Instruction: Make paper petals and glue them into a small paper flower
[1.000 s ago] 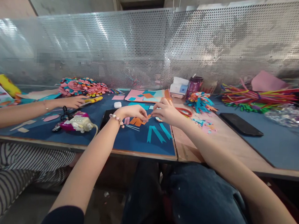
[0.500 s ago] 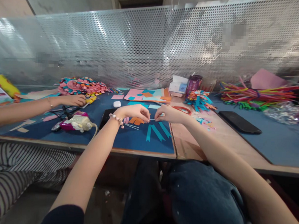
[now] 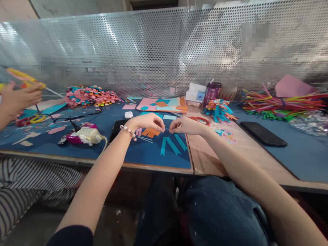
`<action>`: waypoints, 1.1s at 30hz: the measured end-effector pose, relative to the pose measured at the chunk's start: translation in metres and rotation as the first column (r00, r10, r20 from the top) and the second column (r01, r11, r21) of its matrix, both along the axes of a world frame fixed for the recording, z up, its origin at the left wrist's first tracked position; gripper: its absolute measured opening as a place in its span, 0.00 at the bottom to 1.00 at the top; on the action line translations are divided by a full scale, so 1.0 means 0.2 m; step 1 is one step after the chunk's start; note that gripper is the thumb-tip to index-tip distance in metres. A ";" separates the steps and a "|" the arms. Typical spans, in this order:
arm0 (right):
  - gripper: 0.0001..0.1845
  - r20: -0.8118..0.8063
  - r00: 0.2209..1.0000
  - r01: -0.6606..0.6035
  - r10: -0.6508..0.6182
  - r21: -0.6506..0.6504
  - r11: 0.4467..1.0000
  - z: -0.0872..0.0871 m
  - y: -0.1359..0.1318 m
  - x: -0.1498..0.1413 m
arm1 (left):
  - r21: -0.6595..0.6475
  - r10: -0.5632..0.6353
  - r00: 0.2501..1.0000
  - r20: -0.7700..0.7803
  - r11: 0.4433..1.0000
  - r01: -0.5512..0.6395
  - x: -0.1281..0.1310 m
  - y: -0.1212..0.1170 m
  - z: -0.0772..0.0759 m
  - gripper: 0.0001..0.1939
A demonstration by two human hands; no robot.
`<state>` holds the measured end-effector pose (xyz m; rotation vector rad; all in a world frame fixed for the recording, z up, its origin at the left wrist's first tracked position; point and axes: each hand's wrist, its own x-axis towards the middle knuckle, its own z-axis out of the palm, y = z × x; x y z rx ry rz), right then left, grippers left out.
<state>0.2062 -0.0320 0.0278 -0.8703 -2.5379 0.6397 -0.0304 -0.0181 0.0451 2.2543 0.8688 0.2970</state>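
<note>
My left hand (image 3: 153,122), with a beaded bracelet at the wrist, pinches one end of a thin white strip (image 3: 167,129). The other end is between the fingertips of my right hand (image 3: 182,124). Between the hands the strip bows slightly upward, above the blue mat (image 3: 151,156). Just below them lie several teal ribbon-like strips (image 3: 171,146) with notched ends. Orange pieces (image 3: 150,131), small pink pieces (image 3: 138,132) and thin pale strips (image 3: 145,139) lie under and beside my left hand.
At the left, a co-worker's hand (image 3: 21,98) holds up a yellow glue gun (image 3: 24,77). A white and magenta device (image 3: 84,134) and colourful paper bundles (image 3: 91,96) are nearby. On the right are a phone (image 3: 262,134), pipe cleaners (image 3: 284,103) and a purple cup (image 3: 212,94).
The white strip has gone from nearly straight to bowed upward, with my hands almost in place. The co-worker's hand has lifted the yellow glue gun off the table, up and left.
</note>
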 end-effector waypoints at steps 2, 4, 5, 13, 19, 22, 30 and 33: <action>0.10 -0.016 1.000 -0.003 0.002 -0.019 1.000 0.00 -0.01 0.00 | -0.003 0.011 1.000 0.015 1.000 -0.011 0.00 0.00 0.00 0.10; 0.09 -0.031 0.999 -0.010 0.008 -0.044 0.999 0.01 -0.02 -0.01 | -0.008 0.014 0.999 0.033 1.000 -0.014 0.01 0.00 0.00 0.10; 0.09 -0.037 0.999 -0.013 0.011 -0.055 0.998 0.01 -0.02 -0.01 | -0.011 0.013 0.999 0.042 1.000 -0.013 0.01 0.00 0.00 0.10; 0.09 -0.041 0.999 0.001 -0.003 -0.052 0.999 0.01 -0.03 -0.02 | -0.045 0.020 0.996 0.081 0.999 -0.016 0.01 -0.03 0.00 0.11; 0.11 -0.242 0.964 0.080 -0.110 -0.130 0.988 0.01 -0.05 -0.05 | -0.007 0.055 0.985 0.167 0.999 -0.054 0.02 -0.02 0.00 0.12; 0.12 -0.387 0.901 0.134 -0.196 -0.183 0.974 0.00 -0.05 -0.07 | 0.079 0.107 0.970 0.219 0.989 -0.127 0.02 -0.01 0.00 0.11; 0.14 -0.555 0.738 0.240 -0.383 -0.315 0.918 -0.06 -0.01 -0.12 | 0.002 0.278 0.886 0.370 0.954 -0.300 0.03 0.00 -0.01 0.10; 0.15 -0.570 0.711 0.252 -0.412 -0.341 0.906 -0.07 -0.01 -0.14 | -0.040 0.316 0.861 0.399 0.944 -0.328 0.03 -0.01 -0.01 0.10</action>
